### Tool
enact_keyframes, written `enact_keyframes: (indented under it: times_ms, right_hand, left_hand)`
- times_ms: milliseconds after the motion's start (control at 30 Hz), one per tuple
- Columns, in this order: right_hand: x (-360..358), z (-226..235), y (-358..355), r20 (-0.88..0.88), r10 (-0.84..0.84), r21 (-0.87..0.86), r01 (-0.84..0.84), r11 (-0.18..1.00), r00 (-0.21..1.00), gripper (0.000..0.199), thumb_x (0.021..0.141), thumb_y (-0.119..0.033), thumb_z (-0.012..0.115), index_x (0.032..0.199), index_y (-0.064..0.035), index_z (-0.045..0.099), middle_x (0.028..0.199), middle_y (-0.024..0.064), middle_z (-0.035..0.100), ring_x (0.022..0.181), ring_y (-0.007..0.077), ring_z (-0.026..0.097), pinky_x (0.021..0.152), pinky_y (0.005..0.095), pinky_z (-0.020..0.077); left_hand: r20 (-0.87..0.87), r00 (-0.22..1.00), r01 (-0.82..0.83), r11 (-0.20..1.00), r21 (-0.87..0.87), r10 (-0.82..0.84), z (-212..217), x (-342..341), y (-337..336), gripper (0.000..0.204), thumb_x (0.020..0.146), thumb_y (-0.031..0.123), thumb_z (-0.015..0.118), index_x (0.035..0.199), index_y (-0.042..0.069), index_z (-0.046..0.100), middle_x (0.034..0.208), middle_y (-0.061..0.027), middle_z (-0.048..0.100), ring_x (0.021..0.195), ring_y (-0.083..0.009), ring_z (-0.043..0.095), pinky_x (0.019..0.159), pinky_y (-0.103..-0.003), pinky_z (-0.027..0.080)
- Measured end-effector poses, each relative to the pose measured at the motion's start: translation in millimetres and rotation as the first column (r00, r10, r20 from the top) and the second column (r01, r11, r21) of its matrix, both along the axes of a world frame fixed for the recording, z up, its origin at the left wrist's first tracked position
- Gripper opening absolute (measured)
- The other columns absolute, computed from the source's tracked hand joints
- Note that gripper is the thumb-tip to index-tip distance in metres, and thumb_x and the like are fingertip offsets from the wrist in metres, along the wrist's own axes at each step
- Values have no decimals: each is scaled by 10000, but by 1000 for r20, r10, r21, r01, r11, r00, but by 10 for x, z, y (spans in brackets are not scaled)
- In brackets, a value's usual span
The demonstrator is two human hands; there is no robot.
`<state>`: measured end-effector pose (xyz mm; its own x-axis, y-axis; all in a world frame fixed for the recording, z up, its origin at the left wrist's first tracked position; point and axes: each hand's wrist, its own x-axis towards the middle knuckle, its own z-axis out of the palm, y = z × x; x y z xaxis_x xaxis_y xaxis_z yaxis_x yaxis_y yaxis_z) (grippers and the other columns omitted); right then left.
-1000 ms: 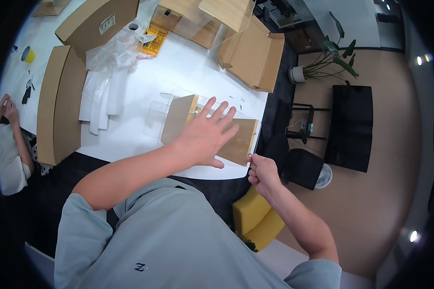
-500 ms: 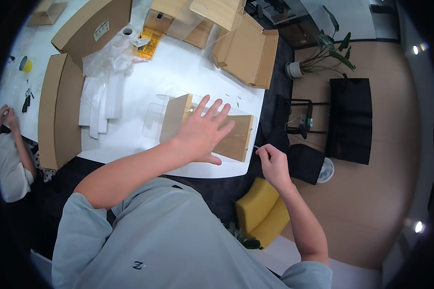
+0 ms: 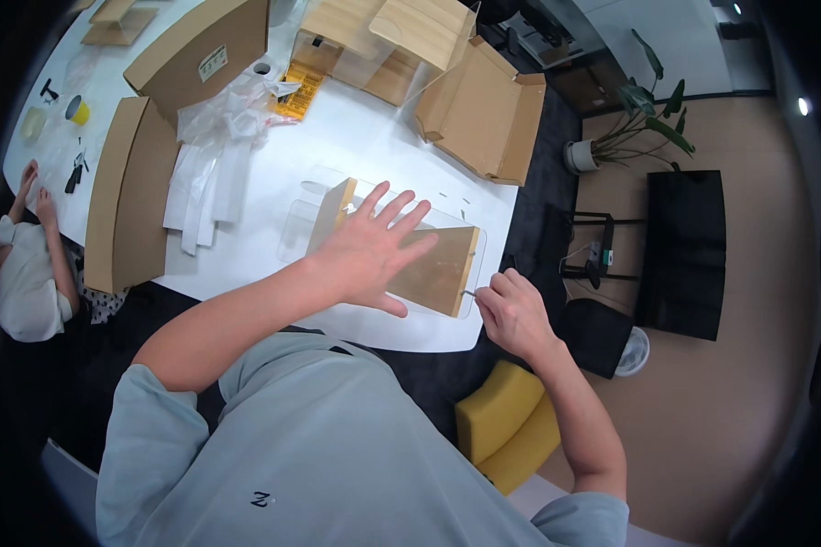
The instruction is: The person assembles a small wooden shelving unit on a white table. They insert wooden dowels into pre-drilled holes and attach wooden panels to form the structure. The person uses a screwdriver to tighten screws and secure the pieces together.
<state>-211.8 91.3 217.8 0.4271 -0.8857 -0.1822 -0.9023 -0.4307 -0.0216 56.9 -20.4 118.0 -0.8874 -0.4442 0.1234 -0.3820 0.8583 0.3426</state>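
My left hand (image 3: 367, 253) lies with fingers spread over a clear plastic panel (image 3: 312, 187) and light wooden boards. One wooden board (image 3: 433, 272) extends to the right from under the hand; another upright board (image 3: 328, 217) stands at its left. My right hand (image 3: 514, 313) is closed at the table's right edge. From its fingers a thin metal rod-like tool (image 3: 469, 293) reaches the right end of the wooden board, where small metal fittings show. The hand hides the tool's other end, so I cannot tell its exact kind.
Cardboard boxes (image 3: 119, 196) stand left on the white table (image 3: 274, 273); an opened cardboard box (image 3: 483, 114) lies far right. White packing material (image 3: 212, 169) and a wood-and-clear-plastic unit (image 3: 374, 46) are near them. A yellow chair (image 3: 506, 424) stands below. Another person (image 3: 32, 273) sits far left.
My right hand has moved so that the tool's tip now meets the board's right end. My left hand stays spread over the panel. The whole view has shifted slightly.
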Motion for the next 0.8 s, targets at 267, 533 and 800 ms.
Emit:
enact_keyframes:
  times_ms: [267,533,800]
  right_hand:
    - [-16,38,-70,-38,114,39,-112,993,993,106,821,-59,747,791,-66,646,793,62,545,802,245,558,723,369,470]
    - [-8,170,-232,-242,381,155,-352,923,892,84,869,-122,661,797,-79,654,855,40,557,906,214,558,777,356,460]
    - [175,278,-511,-326,595,314,-510,801,735,132,876,-153,639,763,-88,661,888,27,580,938,205,556,808,347,451]
  left_hand:
    - [1,1000,-13,1000,-5,13,-3,-4,21,1062,784,779,720,1611,169,453,1695,-223,316,1599,-401,230,1313,-607,127]
    - [5,1000,-9,1000,-6,9,1,-5,9,1057,783,780,723,1603,164,463,1694,-219,319,1600,-395,228,1317,-600,125]
    - [-31,999,-12,1000,10,12,-12,17,10,1050,767,747,763,1580,144,487,1676,-218,348,1588,-403,251,1311,-613,139]
